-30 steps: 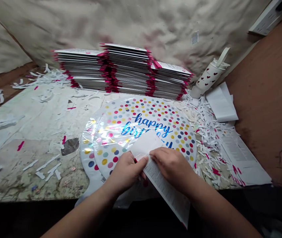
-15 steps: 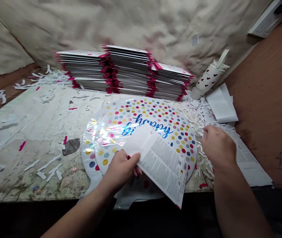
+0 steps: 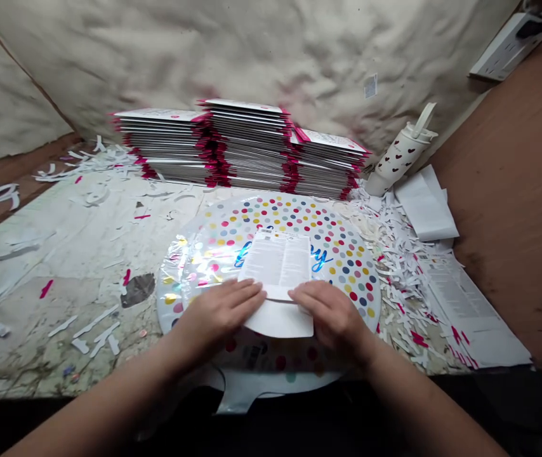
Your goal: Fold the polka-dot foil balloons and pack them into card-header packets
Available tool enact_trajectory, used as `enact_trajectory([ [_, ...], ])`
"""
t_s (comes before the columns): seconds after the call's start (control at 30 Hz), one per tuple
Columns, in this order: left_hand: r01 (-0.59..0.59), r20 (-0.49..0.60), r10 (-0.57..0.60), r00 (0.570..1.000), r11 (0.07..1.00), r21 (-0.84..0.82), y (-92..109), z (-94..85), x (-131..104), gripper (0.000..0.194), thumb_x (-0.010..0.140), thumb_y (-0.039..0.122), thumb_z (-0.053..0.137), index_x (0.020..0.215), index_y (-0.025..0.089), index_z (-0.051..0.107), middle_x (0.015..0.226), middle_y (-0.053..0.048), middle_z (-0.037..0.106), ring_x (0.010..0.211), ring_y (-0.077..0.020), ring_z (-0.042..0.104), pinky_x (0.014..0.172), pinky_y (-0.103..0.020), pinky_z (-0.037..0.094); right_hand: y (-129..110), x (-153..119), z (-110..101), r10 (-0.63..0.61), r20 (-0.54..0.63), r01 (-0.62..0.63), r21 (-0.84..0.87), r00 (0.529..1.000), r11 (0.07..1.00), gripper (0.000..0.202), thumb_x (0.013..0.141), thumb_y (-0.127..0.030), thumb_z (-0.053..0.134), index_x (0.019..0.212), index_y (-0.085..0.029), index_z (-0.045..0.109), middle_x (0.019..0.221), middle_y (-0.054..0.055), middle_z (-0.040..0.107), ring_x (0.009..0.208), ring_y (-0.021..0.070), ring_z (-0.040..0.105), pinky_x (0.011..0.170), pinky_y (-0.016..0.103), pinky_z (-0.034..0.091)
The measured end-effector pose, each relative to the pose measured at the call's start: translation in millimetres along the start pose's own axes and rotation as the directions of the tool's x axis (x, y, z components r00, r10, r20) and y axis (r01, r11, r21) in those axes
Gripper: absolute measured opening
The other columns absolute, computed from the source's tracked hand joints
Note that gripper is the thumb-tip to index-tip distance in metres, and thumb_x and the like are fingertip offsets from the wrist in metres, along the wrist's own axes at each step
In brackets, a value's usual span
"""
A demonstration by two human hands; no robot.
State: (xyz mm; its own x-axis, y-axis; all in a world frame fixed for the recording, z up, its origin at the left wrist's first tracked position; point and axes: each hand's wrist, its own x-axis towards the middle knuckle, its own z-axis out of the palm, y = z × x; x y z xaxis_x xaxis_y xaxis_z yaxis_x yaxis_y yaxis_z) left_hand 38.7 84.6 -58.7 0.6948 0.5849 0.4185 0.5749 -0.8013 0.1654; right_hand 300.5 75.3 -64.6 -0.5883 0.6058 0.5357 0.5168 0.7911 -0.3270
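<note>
Half a second ago the right hand (image 3: 336,312) was off over the paper scraps (image 3: 400,270) toward the bench's (image 3: 80,231) right edge; now it is back on the printed card (image 3: 278,257), opposite the left hand (image 3: 223,310). The card has turned too: its printed panel points toward the bench's rear edge, and its white flap (image 3: 280,322) toward the near edge. It lies over the spotted foil balloons (image 3: 354,270), midway along the near edge, where the balloons overhang.

Each hand's fingers lie close together over one side of the card, tips at the fold above the flap, the two sets apart. Both thumbs are hidden, so I cannot tell whether either hand pinches the card or only presses it.

The card covers most of the balloon's blue lettering (image 3: 321,257), and its own print is too small to read. The balloon neck (image 3: 237,400) sinks into shadow below the near edge. Both forearms are cut off, as is the socket strip (image 3: 509,47) beyond the right rear corner.
</note>
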Motion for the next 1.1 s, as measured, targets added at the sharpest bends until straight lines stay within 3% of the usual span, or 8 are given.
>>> enact_trajectory([
  [0.13, -0.044, 0.137, 0.038, 0.99, 0.998, 0.046, 15, 22.5, -18, 0.035, 0.083, 0.011, 0.039, 0.114, 0.015, 0.056, 0.117, -0.015, 0.059, 0.111, -0.0274, 0.053, 0.087, -0.041, 0.048, -20, -21, 12, -0.075, 0.159, 0.095, -0.122, 0.984, 0.988, 0.026, 0.085, -0.015, 0.043, 0.106, -0.011, 0.059, 0.107, 0.016, 0.063, 0.107, 0.0262, 0.055, 0.085, 0.043, 0.049],
  [0.27, 0.034, 0.184, -0.024, 0.983, 0.998, -0.053, 27, 20.9, -12, 0.025, 0.084, 0.02, 0.044, 0.101, 0.018, 0.062, 0.112, -0.013, 0.06, 0.104, -0.028, 0.053, 0.086, -0.043, 0.046, -30, -22, 11, 0.177, 0.214, -0.156, -0.11, 0.961, 0.982, 0.018, 0.086, -0.02, 0.047, 0.093, -0.014, 0.062, 0.099, 0.013, 0.064, 0.095, 0.0245, 0.057, 0.079, 0.04, 0.049],
  [0.43, 0.427, 0.263, -0.421, 0.868, 0.904, 0.035, 16, 14.0, 20, 0.015, 0.08, 0.033, 0.055, 0.077, 0.018, 0.055, 0.083, -0.007, 0.058, 0.079, -0.0225, 0.054, 0.067, -0.035, 0.046, -17, 3, 7, 0.592, 0.314, -0.575, -0.155, 0.743, 0.804, 0.011, 0.08, -0.017, 0.052, 0.069, -0.018, 0.055, 0.074, 0.002, 0.057, 0.068, 0.0147, 0.054, 0.06, 0.027, 0.044],
  [0.57, 0.466, 0.306, -0.48, 0.822, 0.876, 0.121, 8, 15.2, 27, 0.003, 0.076, 0.02, 0.054, 0.078, 0.018, 0.051, 0.081, -0.005, 0.055, 0.077, -0.0228, 0.053, 0.065, -0.034, 0.044, -12, 16, 7, 0.553, 0.332, -0.463, -0.313, 0.764, 0.829, 0.006, 0.076, -0.014, 0.054, 0.078, -0.019, 0.057, 0.082, 0.004, 0.057, 0.08, 0.0188, 0.052, 0.067, 0.029, 0.04],
  [0.77, 0.314, 0.33, -0.264, 0.906, 0.943, -0.109, 16, 15.9, 21, 0.015, 0.087, 0.022, 0.041, 0.083, 0.02, 0.055, 0.093, -0.005, 0.057, 0.089, -0.0204, 0.052, 0.08, -0.034, 0.04, -6, 21, 5, 0.458, 0.486, -0.418, -0.196, 0.744, 0.887, 0.009, 0.08, -0.015, 0.051, 0.074, -0.018, 0.056, 0.081, 0.003, 0.057, 0.081, 0.016, 0.052, 0.068, 0.026, 0.039],
  [0.93, 0.52, 0.378, -0.495, 0.782, 0.853, 0.042, 11, 17.7, 41, 0.02, 0.081, 0.038, 0.052, 0.082, 0.018, 0.05, 0.083, -0.006, 0.057, 0.078, -0.0228, 0.053, 0.066, -0.032, 0.041, 2, 26, 2, 0.595, 0.468, -0.575, -0.205, 0.654, 0.792, 0.011, 0.086, -0.025, 0.047, 0.087, -0.019, 0.056, 0.084, 0.004, 0.061, 0.075, 0.0158, 0.056, 0.066, 0.027, 0.044],
  [1.03, 0.577, 0.389, -0.562, 0.73, 0.812, 0.09, -4, 18.4, 54, 0.028, 0.074, 0.043, 0.06, 0.082, 0.018, 0.049, 0.083, -0.008, 0.057, 0.077, -0.025, 0.054, 0.061, -0.031, 0.039, 0, 26, 4, 0.555, 0.397, -0.449, -0.333, 0.731, 0.829, 0.023, 0.082, -0.023, 0.052, 0.104, -0.018, 0.055, 0.11, 0.012, 0.057, 0.099, 0.0241, 0.054, 0.078, 0.035, 0.045],
  [1.1, 0.602, 0.438, -0.554, 0.708, 0.798, 0.035, -13, 17.2, 56, 0.024, 0.074, 0.04, 0.059, 0.082, 0.019, 0.05, 0.079, -0.005, 0.057, 0.071, -0.0223, 0.055, 0.057, -0.029, 0.038, -5, 26, 8, 0.433, 0.473, -0.293, -0.342, 0.767, 0.893, 0.036, 0.082, -0.018, 0.051, 0.118, -0.017, 0.051, 0.129, 0.015, 0.047, 0.115, 0.0283, 0.046, 0.086, 0.038, 0.043],
])
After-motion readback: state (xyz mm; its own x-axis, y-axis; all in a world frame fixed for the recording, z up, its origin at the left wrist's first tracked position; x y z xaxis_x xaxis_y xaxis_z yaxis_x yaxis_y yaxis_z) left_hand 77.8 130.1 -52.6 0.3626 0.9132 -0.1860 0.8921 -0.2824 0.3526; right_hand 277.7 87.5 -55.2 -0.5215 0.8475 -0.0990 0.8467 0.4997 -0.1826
